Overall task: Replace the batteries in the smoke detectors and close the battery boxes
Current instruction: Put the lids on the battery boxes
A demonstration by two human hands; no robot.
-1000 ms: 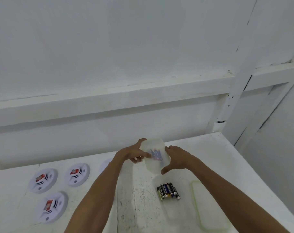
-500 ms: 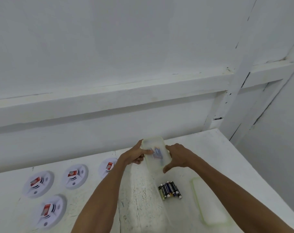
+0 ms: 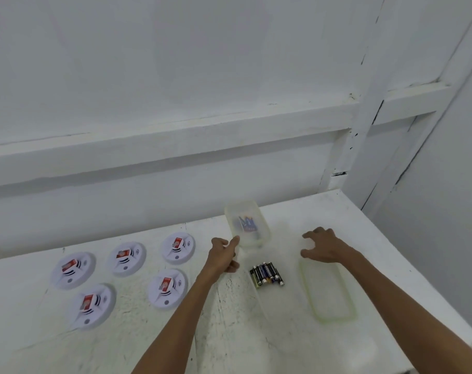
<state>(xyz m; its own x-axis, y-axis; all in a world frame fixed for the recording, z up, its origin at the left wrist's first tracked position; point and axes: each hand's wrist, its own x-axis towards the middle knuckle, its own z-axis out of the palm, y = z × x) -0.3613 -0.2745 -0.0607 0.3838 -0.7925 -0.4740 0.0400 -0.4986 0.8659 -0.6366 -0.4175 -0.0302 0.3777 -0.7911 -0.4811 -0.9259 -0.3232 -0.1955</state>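
Let go of the box (image 3: 247, 228) with the right hand (image 3: 322, 248) since the earlier frame; now hovering open, fingers spread, just above the far end of the lid (image 3: 328, 291) at lower right. Swung the view down and left too, bringing five detectors (image 3: 175, 248) into the left of the frame.

Holding the box by its near corner with the left hand (image 3: 224, 256), thumb and fingers pinched on the rim. Tilted at frame centre, blue print showing through its wall. Cannot tell whether lidded.

Just below it, a clump of batteries (image 3: 267, 275) lying on the desk (image 3: 377, 238).

Judged from this, still early. Lid lying apart, so at least one box left to close. On each detector a red-and-white block, old or new impossible to tell. Swaps seemingly all left to do.
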